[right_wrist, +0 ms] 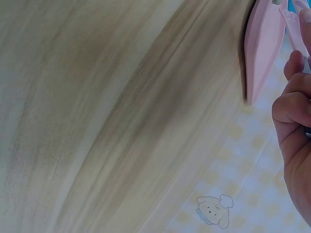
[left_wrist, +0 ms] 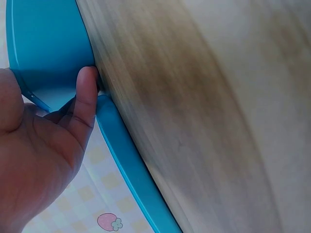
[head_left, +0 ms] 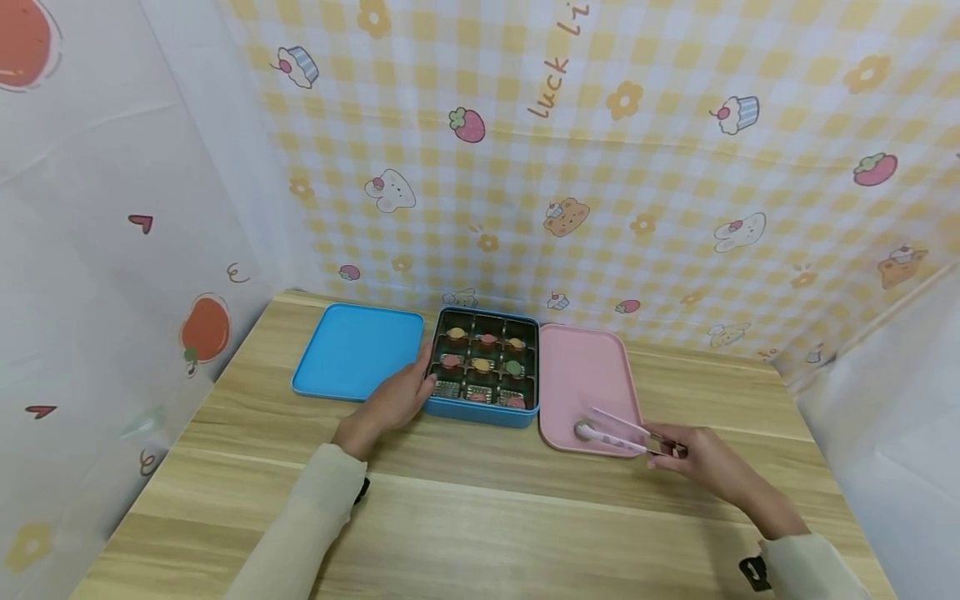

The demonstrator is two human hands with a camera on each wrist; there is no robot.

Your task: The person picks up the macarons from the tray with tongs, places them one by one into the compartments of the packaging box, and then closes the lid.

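Observation:
My left hand [head_left: 396, 395] rests on the left side of a blue box [head_left: 480, 412], its thumb at the top edge. In the left wrist view its fingers lie straight along the box's wall. A dark divided insert in the box holds several small yellow, red and green pieces [head_left: 481, 365], some over ridged clear-looking cups. My right hand [head_left: 701, 457] grips a pair of tongs [head_left: 618, 440] with pale pink arms and metal at the handle. Their tips stand apart over a pink tray [head_left: 585, 367]. A small greenish round piece [head_left: 581, 428] is at the lower tip; whether it is pinched I cannot tell.
A flat blue lid [head_left: 358, 350] lies left of the box on the wooden table [head_left: 465, 517]. The pink tray sits against the box's right side. A checkered cloth [head_left: 510, 167] hangs right behind them, and white cloth [head_left: 97, 275] hangs at the left.

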